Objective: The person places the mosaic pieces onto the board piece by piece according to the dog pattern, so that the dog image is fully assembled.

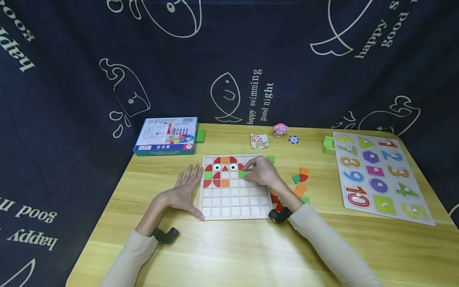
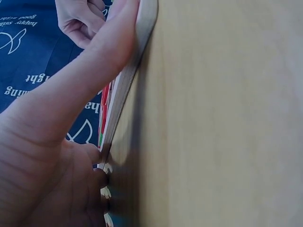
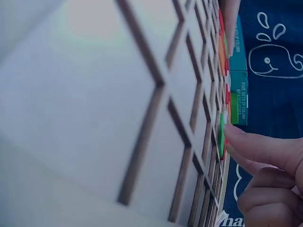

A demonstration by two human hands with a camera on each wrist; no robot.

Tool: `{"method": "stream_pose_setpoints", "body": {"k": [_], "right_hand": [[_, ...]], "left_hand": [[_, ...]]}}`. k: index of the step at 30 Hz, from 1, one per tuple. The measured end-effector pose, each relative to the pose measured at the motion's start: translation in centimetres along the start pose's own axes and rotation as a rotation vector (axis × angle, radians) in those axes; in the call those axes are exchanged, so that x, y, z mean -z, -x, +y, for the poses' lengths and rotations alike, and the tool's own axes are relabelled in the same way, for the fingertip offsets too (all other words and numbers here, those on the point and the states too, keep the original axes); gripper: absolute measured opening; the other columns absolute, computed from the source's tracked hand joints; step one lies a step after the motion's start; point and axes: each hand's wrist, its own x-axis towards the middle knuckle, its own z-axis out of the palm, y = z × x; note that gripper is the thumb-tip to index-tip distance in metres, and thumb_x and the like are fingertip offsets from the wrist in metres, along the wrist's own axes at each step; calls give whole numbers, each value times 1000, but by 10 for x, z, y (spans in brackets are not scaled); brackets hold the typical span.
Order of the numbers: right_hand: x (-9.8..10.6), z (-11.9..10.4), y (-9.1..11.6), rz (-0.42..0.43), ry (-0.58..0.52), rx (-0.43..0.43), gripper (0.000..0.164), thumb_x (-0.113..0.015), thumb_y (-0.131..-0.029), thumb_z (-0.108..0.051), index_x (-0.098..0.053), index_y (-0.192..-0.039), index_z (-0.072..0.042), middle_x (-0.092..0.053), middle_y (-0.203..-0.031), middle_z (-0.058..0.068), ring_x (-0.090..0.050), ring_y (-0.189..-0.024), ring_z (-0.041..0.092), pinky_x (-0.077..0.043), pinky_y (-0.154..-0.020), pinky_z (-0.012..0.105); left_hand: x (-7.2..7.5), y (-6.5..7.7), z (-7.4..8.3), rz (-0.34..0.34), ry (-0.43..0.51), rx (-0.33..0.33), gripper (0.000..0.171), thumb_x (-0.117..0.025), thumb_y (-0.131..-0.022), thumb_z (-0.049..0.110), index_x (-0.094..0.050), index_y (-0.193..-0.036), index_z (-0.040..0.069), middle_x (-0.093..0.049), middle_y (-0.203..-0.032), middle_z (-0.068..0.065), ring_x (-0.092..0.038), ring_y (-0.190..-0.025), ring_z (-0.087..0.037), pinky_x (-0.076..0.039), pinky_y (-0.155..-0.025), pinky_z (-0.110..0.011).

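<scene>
A white grid board [image 1: 229,201] lies on the table, its upper part partly filled with red, orange and green tiles and two eye tiles [image 1: 216,167]. My left hand [image 1: 182,193] is spread along the board's left side, thumb at the near left corner and fingertips by the upper left edge. Over the board's upper right part, my right hand [image 1: 261,171] pinches a green square tile [image 1: 242,174] between thumb and index finger, right at a grid cell. The right wrist view shows this green tile [image 3: 221,135] at the thumb tip, the other fingers curled.
Loose tiles [image 1: 300,187] lie right of the board, some partly hidden under the right forearm. Behind the board are a pattern card [image 1: 259,141], a pink figurine [image 1: 280,129] and a blue-white chip [image 1: 294,139]. A box [image 1: 166,135] stands back left, a number puzzle board [image 1: 381,175] right.
</scene>
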Motion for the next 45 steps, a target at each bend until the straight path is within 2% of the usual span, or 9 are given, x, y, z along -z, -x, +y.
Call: {"method": "stream_pose_setpoints", "body": {"k": [6,11,14,17,21,26,31,39,45], "right_hand": [[4,8,-4,-14,-67,-58,19,-84,-72,-11,-79,-91,-12,-34,-49,-5,-26,-47,12,-22,-45,22],[6,13,-5,-104,-116,0,25,-83,-73,-11,-78,-98,-13,-34,-53,-5,-26,-50,12,-22,-47,21],[20,18,1,-132,-95,46,32,-81,-76,-14,-76,-108,-13,-32,-55,-3,-28,-51,13,-21,-47,22],[46,31,17,-52,-32,52,32,-79,-80,-17,-74,-111,-12,-33,-55,-3,-30,-51,13,-23,-46,22],[84,61,48,93,70,-66,28,-77,-82,-25,-74,-105,-9,-40,-57,-3,-35,-53,13,-28,-47,24],[113,96,80,136,157,-292,38,-77,-79,-41,-74,-94,-7,-67,-85,8,-48,-73,18,-35,-60,25],[109,109,79,126,109,-292,42,-78,-78,-41,-72,-99,-5,-68,-106,16,-52,-85,21,-39,-67,25],[101,110,64,120,62,-220,35,-77,-81,-27,-72,-109,-7,-44,-65,-2,-39,-62,15,-31,-54,26],[95,111,55,114,-2,-199,35,-78,-80,-20,-71,-112,-10,-38,-60,-4,-36,-55,13,-28,-49,26]], "left_hand": [[-1,0,0,-8,0,4,155,-80,-47,75,13,-154,14,22,-161,-10,22,-148,-34,9,-120,-58],[0,1,-1,-3,-9,3,155,-79,-47,76,14,-154,14,23,-161,-10,22,-148,-34,9,-120,-58],[0,0,-1,0,-12,-3,156,-79,-47,77,14,-154,14,23,-161,-10,22,-148,-34,9,-120,-58],[1,0,0,3,-15,-8,156,-79,-47,76,14,-154,13,22,-161,-11,22,-148,-35,9,-120,-59],[1,0,2,5,-21,-11,155,-80,-47,75,13,-154,12,22,-161,-12,21,-148,-36,9,-120,-59],[1,1,3,8,-24,-12,155,-81,-47,74,12,-154,11,21,-161,-12,21,-149,-36,9,-120,-59],[1,0,2,7,-22,-12,155,-80,-47,74,13,-154,11,22,-161,-12,21,-148,-36,9,-120,-59],[0,0,1,13,-10,-23,155,-81,-47,73,12,-154,11,22,-161,-13,21,-148,-37,10,-119,-60],[0,2,1,16,-11,-20,155,-82,-47,73,11,-154,10,21,-161,-13,21,-148,-37,9,-119,-60]]}}
